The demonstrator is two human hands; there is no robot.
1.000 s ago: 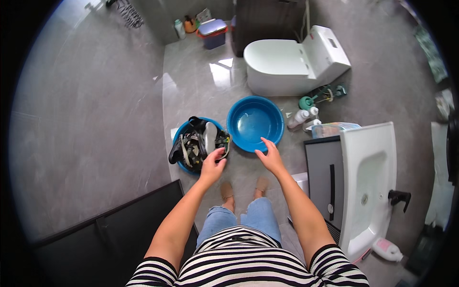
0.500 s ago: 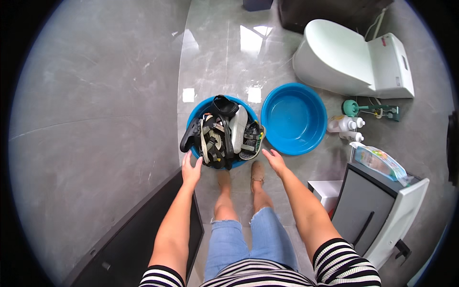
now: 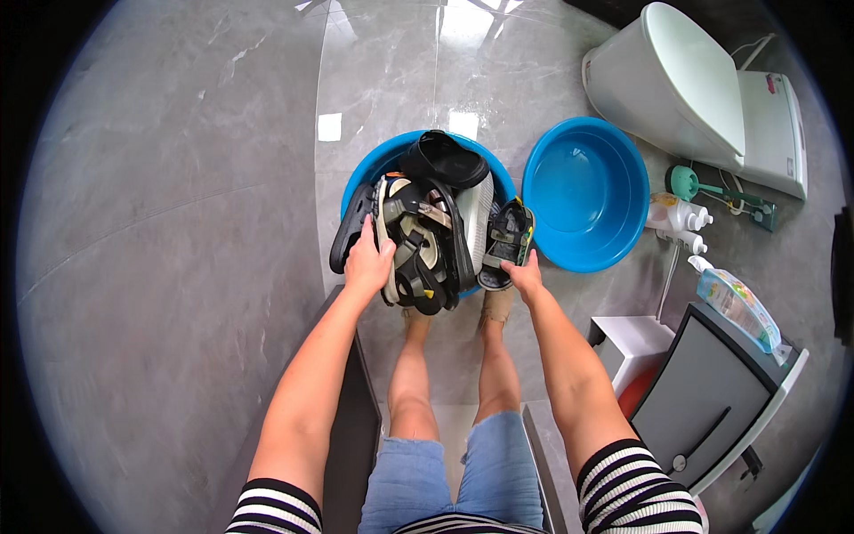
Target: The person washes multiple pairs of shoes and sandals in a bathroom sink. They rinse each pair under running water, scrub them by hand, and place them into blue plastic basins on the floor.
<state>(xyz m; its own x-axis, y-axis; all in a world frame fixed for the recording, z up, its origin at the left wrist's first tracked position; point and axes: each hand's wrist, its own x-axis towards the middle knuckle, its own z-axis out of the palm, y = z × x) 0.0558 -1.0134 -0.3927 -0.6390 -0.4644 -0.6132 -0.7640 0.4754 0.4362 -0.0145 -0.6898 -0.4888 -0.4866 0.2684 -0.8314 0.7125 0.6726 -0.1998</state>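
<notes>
A blue basin point(image 3: 356, 189) on the floor before me is heaped with shoes. My left hand point(image 3: 366, 265) is at the heap's near left side, thumb and forefinger on either side of a pale-soled sandal point(image 3: 386, 210). Beside it leans a dark grey clog point(image 3: 352, 230). At the near right, my right hand point(image 3: 523, 274) grips the end of a black and grey strapped sandal point(image 3: 509, 233), thumb on top; the other fingers are partly hidden. Between the hands lie a black slide point(image 3: 445, 158), a white-soled shoe point(image 3: 477, 218) and tangled black sandals point(image 3: 416, 267).
A second blue basin point(image 3: 583, 196) with nothing in it stands to the right. Beyond it are a toilet point(image 3: 667, 84), a green brush point(image 3: 683, 182) and white bottles point(image 3: 676, 214). A grey cabinet point(image 3: 703, 392) stands near right; a dark panel point(image 3: 351, 427) is near left.
Both hands have moved forward and inward from beside the basin onto the shoes. They have closed on sandals at its left and right sides. The view has shifted slightly.
</notes>
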